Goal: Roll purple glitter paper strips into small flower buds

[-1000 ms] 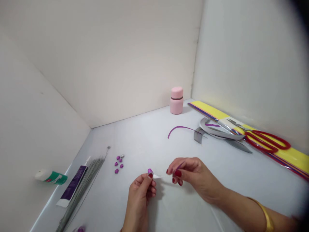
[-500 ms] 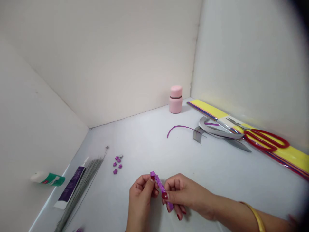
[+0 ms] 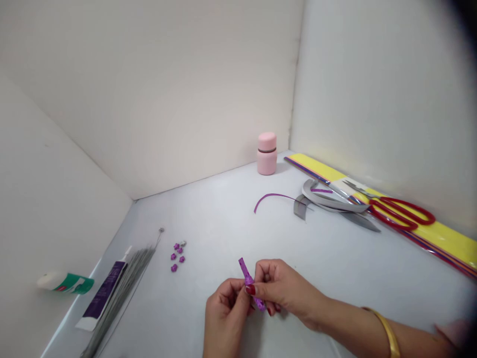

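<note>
- Narrow, speckled purple, paper-like strip (image 3: 244, 269): lower centre of the frame, pinched mid-length by left hand (image 3: 227, 308) and right hand (image 3: 283, 286), thumbs against fingers.
- Probably light, flexible, easily creased; best held lightly across its flat faces.

Glossy dark red nail polish (image 3: 250, 289) shows on the right hand (image 3: 281, 288); behind it, a plain, smooth, gold-coloured bangle (image 3: 389, 333) curves around the forearm (image 3: 346, 318).

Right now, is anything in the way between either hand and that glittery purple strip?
Nothing visible is: the left hand and right hand both pinch the glittery purple strip. The purple stars and red-handled scissors lie well off to the sides.
</note>
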The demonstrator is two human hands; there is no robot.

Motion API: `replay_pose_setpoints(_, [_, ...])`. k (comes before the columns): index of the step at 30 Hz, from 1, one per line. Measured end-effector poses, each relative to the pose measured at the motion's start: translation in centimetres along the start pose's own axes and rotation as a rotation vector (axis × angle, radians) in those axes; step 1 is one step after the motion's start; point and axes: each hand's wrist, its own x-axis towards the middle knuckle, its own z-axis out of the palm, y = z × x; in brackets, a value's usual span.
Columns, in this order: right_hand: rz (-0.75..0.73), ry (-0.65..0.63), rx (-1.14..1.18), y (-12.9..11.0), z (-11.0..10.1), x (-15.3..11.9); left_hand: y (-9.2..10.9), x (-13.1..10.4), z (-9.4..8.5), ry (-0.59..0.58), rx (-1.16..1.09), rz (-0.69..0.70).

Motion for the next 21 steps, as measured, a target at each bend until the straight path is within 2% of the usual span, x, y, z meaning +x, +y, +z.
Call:
replay_pose_setpoints(3, [-0.078, 0.015, 0.029, -0.2, -0.2, 0.1, -0.2, -0.1, 0.4, -0.06, -0.024, -0.034])
replay_pose_setpoints(8, [-0.028, -0.127, 0.065, -0.7, -0.7, 0.2, -0.2, 0.0, 0.3, -0.103, -0.025, -0.068])
replay_pose_setpoints(10, [-0.038, -0.112, 0.062, -0.8, -0.7, 0.2, -0.3, 0.0, 0.3, -0.117, -0.005, -0.068])
replay_pose_setpoints(14, [-0.145, 0.114, 0.098, -1.2, -1.2, 0.6, -0.9, -0.3, 0.5, -0.183, 0.049, -0.105])
replay_pose_setpoints(18, [-0.246, 0.347, 0.171, -1.6, -2.9, 1.6, -1.4, -0.7, 1.0, -0.241, -0.018, -0.211])
replay_pose_setpoints(21, [-0.244, 0.406, 0.2, -1.8, -3.6, 1.9, -1.6, -0.7, 1.2, -0.222, -0.072, -0.263])
